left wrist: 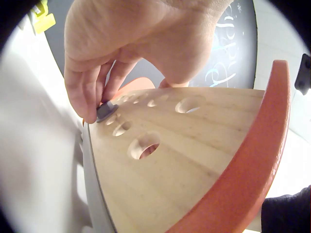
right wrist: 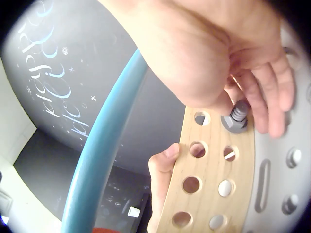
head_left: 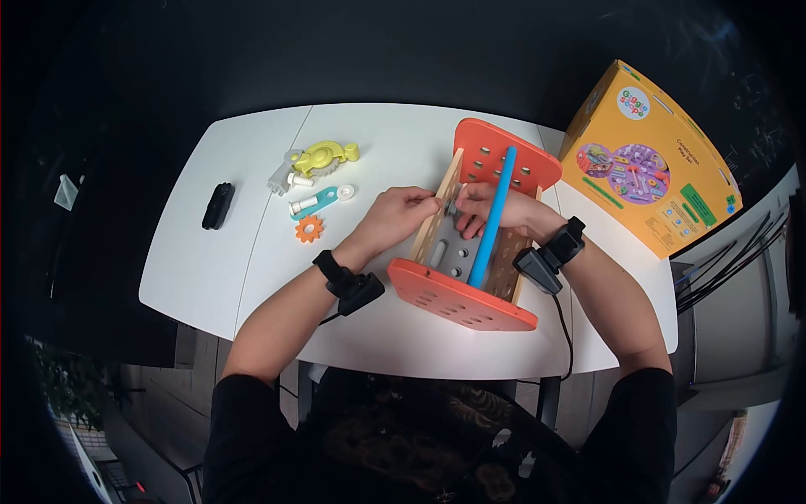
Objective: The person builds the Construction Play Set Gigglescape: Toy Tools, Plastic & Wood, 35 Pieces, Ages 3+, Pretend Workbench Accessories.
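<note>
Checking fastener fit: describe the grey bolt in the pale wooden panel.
Grey bolt, plastic-looking, through a hole in the pale wooden panel, beside the grey base. Inside: coarse-threaded shaft, faceted nut by the wood; right hand fingers around it. Outside: flanged end, touched by left hand fingers. Tightness can't be told.

Bright tabletop, dark curved edges, fisheye distortion

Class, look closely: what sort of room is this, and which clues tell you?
Probably a meeting room or classroom, though I can't tell which. The clues are the large white table and the dark wall with chalk-like writing; the construction play set box suggests play or demonstration.
</note>
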Motion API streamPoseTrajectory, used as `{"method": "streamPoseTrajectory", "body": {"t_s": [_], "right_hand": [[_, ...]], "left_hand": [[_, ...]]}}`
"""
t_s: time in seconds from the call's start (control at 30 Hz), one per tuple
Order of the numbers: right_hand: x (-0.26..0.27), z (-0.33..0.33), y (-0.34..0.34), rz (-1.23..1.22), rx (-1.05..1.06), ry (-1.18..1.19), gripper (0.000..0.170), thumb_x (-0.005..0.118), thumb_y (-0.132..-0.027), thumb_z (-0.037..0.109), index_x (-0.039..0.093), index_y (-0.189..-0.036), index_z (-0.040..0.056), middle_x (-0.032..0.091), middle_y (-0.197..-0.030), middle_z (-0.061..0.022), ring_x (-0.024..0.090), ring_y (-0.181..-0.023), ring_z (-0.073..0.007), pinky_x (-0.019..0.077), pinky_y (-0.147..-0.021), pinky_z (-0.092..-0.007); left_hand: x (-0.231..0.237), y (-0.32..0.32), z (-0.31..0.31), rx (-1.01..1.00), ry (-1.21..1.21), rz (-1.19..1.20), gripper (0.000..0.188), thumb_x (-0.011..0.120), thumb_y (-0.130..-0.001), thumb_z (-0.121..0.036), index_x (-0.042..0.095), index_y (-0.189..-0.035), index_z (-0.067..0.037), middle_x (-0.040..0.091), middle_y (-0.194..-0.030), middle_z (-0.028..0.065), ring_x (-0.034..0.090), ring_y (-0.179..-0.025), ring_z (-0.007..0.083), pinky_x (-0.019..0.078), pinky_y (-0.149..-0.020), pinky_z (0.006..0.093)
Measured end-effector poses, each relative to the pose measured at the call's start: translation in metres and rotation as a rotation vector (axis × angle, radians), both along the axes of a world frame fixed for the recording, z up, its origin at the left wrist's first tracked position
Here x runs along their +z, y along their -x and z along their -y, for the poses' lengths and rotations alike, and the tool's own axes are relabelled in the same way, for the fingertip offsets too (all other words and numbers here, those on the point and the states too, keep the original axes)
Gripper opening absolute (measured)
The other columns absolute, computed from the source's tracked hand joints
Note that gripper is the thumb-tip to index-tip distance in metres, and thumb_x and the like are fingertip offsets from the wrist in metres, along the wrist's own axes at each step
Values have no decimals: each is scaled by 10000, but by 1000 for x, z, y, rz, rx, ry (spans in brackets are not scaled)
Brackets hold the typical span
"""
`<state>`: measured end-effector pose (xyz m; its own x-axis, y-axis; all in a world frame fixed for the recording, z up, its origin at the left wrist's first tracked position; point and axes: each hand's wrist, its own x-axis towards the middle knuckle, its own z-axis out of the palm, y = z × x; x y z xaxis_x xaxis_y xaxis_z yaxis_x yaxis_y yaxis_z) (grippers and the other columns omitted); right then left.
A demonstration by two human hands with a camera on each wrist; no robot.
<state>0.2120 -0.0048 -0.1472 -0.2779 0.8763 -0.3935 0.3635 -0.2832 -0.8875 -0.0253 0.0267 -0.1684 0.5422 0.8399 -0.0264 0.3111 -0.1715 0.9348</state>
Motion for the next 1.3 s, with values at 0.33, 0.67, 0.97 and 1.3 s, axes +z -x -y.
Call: {"method": "streamPoseTrajectory", "body": {"t_s": [0.33,0.67,0.97,1.3], "right_hand": [[2,-3,0,-64,-104,71,281,591,-1043,318,616,-1049,39,715,-824,-81,688,-683,-126,539,-568,-239],[-2,-4,-1,79,67,-69,223,540,-1075,310,589,-1071,92,678,-947,-20,685,-842,-109,538,-722,-254],[-7,-11,-5,65,46,53,324,448,-1105,367,592,-1113,76,689,-936,-56,692,-813,-127,548,-730,-265],[1,-3,-1,97,67,-61,187,632,-1025,289,609,-1015,104,681,-925,-14,684,-862,-105,526,-738,-266]], "left_hand": [[3,0,2,10,6,1,555,654,-916,-406,692,-1233,48,748,-1104,200,720,-1045,252,530,-940,320],[-2,-1,0,16,-7,4,548,654,-912,-407,698,-1226,40,749,-1102,197,717,-1053,253,527,-944,324],[1,-1,1,14,-4,-12,557,648,-915,-409,692,-1235,44,744,-1116,201,713,-1065,258,525,-949,322],[2,0,2,8,3,-2,537,648,-914,-401,700,-1226,34,746,-1117,194,713,-1070,254,522,-955,322]]}}
